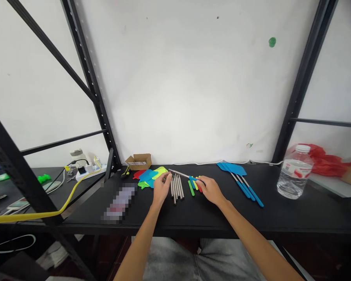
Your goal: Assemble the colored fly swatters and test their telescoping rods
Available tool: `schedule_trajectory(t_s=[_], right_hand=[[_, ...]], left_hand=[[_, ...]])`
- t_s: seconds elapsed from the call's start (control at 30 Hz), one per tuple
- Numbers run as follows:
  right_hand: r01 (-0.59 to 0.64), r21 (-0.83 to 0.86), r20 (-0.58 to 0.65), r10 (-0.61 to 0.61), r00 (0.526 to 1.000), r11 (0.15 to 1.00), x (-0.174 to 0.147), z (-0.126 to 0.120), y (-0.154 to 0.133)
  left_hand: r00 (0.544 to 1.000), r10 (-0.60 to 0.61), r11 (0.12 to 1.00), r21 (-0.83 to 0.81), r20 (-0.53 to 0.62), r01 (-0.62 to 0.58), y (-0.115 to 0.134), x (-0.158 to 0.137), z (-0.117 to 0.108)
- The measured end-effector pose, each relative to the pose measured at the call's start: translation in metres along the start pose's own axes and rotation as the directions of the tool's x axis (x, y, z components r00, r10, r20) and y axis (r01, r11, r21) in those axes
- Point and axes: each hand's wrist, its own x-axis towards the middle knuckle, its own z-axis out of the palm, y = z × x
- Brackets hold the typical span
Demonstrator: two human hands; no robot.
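Note:
My right hand [210, 190] is closed around a blue grip [195, 179] fitted on a thin metal rod [178, 173]. The rod slants up and left, its tip near my left hand [162, 187]. The left fingers are curled together; what they pinch, if anything, is hidden. Beside that hand, several loose metal rods [177, 187] lie side by side. Left of it is a pile of plastic fly swatter heads, with a blue head [146, 175], a red head [138, 174] and a yellow head [160, 171]. Loose coloured grips [191, 187] lie near my right hand.
Several blue fly swatters [245, 186] lie at the right on the black tabletop [199, 218]. Beyond them stands a water bottle [295, 171]. A small cardboard box [139, 161] sits at the back left. Black metal posts [304, 78] flank the table.

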Motion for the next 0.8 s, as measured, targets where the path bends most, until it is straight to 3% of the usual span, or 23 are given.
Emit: schedule_trajectory(t_s=[0.07,0.13,0.2,0.27,0.33,0.47,0.67,0.8], right_hand=[[-0.019,-0.007,-0.009,0.019,1.0,1.0,0.0,-0.001,-0.001],[-0.032,-0.019,-0.015,0.031,0.999,0.999,-0.001,-0.002,-0.002],[-0.039,-0.026,-0.016,0.039,0.999,0.999,-0.001,-0.003,-0.003],[-0.046,-0.026,-0.015,0.046,0.999,0.999,-0.001,-0.003,-0.003],[-0.054,-0.024,-0.014,0.053,0.998,0.998,-0.001,-0.003,-0.003],[-0.069,-0.019,-0.012,0.069,0.998,0.997,-0.001,-0.003,-0.003],[-0.067,-0.001,-0.022,0.067,0.998,0.998,-0.001,-0.003,-0.002],[-0.077,-0.003,-0.029,0.077,0.997,0.997,-0.001,-0.003,-0.001]], left_hand=[[0.997,-0.028,0.955,0.292,-0.068,0.046,-0.01,0.012,-0.023],[0.996,-0.054,0.808,0.583,-0.074,0.088,-0.02,0.024,-0.046],[0.991,-0.131,0.63,0.768,-0.037,0.112,-0.029,0.034,-0.063],[0.969,-0.245,0.509,0.852,0.006,0.124,-0.034,0.039,-0.072],[0.953,-0.302,0.443,0.89,0.038,0.105,-0.035,0.039,-0.072],[0.979,-0.189,0.331,0.944,0.076,-0.01,-0.03,0.031,-0.061],[0.99,-0.115,0.356,0.934,0.076,-0.03,-0.023,0.031,-0.059],[0.991,-0.065,0.48,0.867,-0.117,0.134,-0.016,0.04,-0.072]])
